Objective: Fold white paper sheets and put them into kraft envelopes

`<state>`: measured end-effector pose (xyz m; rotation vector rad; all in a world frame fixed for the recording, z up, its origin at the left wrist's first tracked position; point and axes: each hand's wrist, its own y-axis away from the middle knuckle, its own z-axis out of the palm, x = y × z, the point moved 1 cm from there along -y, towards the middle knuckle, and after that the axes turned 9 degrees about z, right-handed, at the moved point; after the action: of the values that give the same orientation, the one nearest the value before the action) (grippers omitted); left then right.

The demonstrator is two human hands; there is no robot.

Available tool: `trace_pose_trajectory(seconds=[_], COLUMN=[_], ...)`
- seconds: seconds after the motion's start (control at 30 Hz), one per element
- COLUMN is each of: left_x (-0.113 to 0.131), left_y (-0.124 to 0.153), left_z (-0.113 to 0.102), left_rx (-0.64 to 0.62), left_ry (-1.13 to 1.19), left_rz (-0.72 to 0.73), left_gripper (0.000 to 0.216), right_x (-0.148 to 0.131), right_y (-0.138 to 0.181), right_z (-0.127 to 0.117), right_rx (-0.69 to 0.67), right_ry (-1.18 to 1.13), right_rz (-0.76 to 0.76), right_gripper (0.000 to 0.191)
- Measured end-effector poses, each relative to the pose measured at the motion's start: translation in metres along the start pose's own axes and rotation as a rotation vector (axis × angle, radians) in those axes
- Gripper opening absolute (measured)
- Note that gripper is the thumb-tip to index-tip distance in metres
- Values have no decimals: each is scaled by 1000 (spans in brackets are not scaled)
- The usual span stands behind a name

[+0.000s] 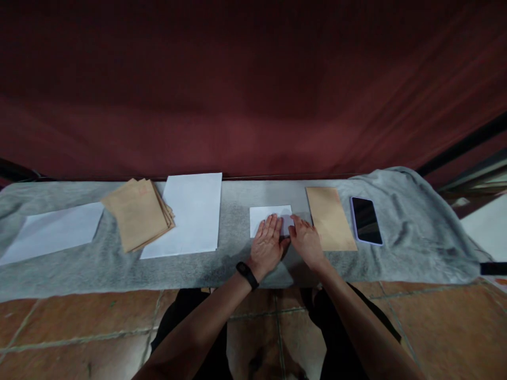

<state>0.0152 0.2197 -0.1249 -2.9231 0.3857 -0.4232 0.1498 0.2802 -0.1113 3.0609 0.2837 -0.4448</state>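
A small white sheet of paper (257, 215), which looks folded, lies on the grey cloth in front of me. My left hand (268, 245) rests flat on its lower middle, fingers stretched out and side by side, palm down. At the paper's right edge is my right hand (306, 238), with its fingers curled and thumb and index finger closed on that edge. Parts of the sheet are hidden under the fingers. Just beyond my right hand lies a brown envelope (330, 219), flat on the cloth.
Left of the hands lies a stack of white paper (194, 211), partly covered by a fanned pile of brown envelopes (138, 214). Farther left is another white sheet (55, 232). A phone (366, 220) lies to the right. The grey cloth (237, 269) covers a narrow table before a red curtain (253, 105).
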Motion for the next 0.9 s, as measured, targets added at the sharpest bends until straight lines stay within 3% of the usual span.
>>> trace_pose_trajectory(seconds=[0.27,0.43,0.53,0.7,0.9], left_x=[-14,-22,-23,-23,-26], left_y=[6,8,7,6,3], left_z=[-4,-7,-8,-11,-5], left_rx=[50,36,19,-16,-16], left_ry=[-112,-146,-147,-148,-144], left_rz=[-65,-95,-99,-63,-74], left_gripper=[71,71,67,56,55], right_x=[-2,-3,-6,-19,-24], right_y=[-1,2,2,1,-2], right_z=[-10,-16,-12,5,22], right_rx=[-103,2,84,11,62], right_ry=[21,57,9,-150,-50], right_rz=[9,-3,-103,-395,-391], right_gripper=[42,39,34,42,51])
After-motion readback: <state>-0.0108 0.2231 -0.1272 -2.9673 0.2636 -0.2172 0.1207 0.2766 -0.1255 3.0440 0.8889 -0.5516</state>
